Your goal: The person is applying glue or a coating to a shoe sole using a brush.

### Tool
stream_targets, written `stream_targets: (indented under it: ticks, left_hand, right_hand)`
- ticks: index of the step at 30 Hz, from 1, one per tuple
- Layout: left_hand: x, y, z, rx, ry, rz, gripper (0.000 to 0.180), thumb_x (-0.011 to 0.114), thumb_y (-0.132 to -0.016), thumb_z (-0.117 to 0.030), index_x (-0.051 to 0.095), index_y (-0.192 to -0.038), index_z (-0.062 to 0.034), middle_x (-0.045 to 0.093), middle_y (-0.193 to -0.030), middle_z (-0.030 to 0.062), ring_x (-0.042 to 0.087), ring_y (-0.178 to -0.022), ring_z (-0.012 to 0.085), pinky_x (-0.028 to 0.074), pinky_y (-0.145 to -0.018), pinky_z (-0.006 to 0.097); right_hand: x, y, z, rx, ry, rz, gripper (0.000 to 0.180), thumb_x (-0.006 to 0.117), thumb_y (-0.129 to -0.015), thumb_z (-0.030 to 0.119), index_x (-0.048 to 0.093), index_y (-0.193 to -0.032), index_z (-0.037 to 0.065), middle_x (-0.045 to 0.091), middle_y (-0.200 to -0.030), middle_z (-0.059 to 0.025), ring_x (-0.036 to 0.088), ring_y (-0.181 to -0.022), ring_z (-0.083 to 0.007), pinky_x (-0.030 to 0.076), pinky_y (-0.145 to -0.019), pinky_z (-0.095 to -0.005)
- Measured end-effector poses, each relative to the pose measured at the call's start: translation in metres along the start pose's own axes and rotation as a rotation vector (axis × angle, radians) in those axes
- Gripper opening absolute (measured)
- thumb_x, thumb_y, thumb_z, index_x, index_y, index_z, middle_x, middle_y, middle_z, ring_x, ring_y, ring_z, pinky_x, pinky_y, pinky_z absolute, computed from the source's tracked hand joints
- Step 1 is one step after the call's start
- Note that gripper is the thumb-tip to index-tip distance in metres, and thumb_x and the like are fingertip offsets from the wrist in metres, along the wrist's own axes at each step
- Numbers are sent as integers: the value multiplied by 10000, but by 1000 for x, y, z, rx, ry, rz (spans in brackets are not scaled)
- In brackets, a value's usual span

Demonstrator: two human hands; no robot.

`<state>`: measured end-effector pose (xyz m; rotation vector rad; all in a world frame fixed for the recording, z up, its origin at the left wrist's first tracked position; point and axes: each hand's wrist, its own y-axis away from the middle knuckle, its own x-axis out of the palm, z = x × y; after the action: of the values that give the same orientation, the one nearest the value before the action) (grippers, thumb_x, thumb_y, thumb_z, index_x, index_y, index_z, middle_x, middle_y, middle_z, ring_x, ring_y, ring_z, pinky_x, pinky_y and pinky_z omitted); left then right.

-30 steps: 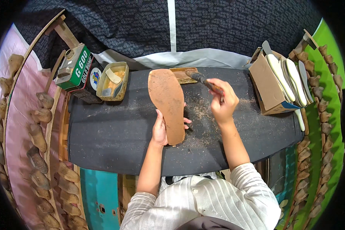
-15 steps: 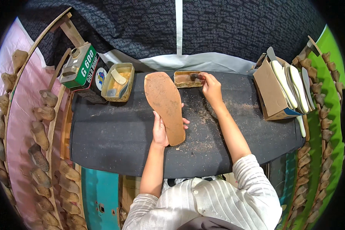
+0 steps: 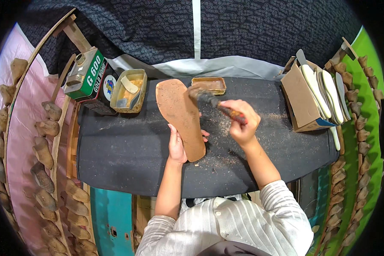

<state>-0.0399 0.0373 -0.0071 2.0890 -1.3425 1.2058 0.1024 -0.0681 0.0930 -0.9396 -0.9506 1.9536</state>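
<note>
My left hand [image 3: 178, 145] is closed around the narrow heel end of a brown shoe sole [image 3: 180, 113], which is held up above the table with its broad face toward me. In my right hand [image 3: 244, 121] I grip a brush [image 3: 213, 100] with a dark, crusted shaft and some red on its handle. Its blurred bristle end is at the upper right edge of the sole; whether it touches cannot be told. Behind the brush, a small shallow rectangular tray [image 3: 219, 91] with brownish contents stands at the table's far edge.
The dark cloth-covered table [image 3: 119, 149] carries scattered shavings. At the far left stand a green and black metal can [image 3: 89, 81] and an open tin [image 3: 142, 91] holding flat pieces. A cardboard box [image 3: 300, 102] of white soles is at the right. Racks of shoe lasts [image 3: 42, 151] flank the table.
My right hand has lifted the brush out of the small tray and brought it nearer me, its bristle end swung left to the sole. The sole's top has shifted slightly left.
</note>
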Motion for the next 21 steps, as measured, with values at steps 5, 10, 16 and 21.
stream_targets:
  ticks: [5, 10, 16, 21]
  left_hand:
    - [2, 1, 1, -10, -11, 11, 720, 146, -901, -609, 418, -1242, -37, 606, -1003, 187, 613, -870, 268, 523, -714, 362]
    - [13, 1, -3, 90, 102, -156, 699, 160, -906, -599, 418, -1247, -47, 586, -1059, 158, 611, -882, 270, 519, -739, 380]
    - [11, 0, -1, 64, 121, -178, 686, 164, -909, -595, 428, -1236, -53, 572, -1100, 134, 611, -865, 257, 519, -737, 368]
    - [-6, 0, 5, -80, -52, 167, 686, 151, -912, -591, 414, -1250, -55, 571, -1107, 140, 611, -846, 253, 517, -729, 352]
  right_hand:
    - [7, 14, 6, -108, -29, 115, 425, 545, -515, -107, 629, -918, 2, 643, -834, -130, 625, -690, -270, 508, -636, -318]
    - [1, 38, 15, -68, -69, 140, 392, 522, -514, -75, 628, -884, -5, 636, -775, -124, 619, -652, -270, 506, -613, -324]
    - [-10, 34, 21, 10, -98, 114, 399, 541, -515, -64, 637, -898, -4, 639, -780, -113, 620, -657, -256, 508, -615, -317]
    - [2, 5, 17, -51, -13, 22, 376, 535, -546, -135, 639, -885, -11, 656, -823, -134, 624, -689, -262, 502, -636, -312]
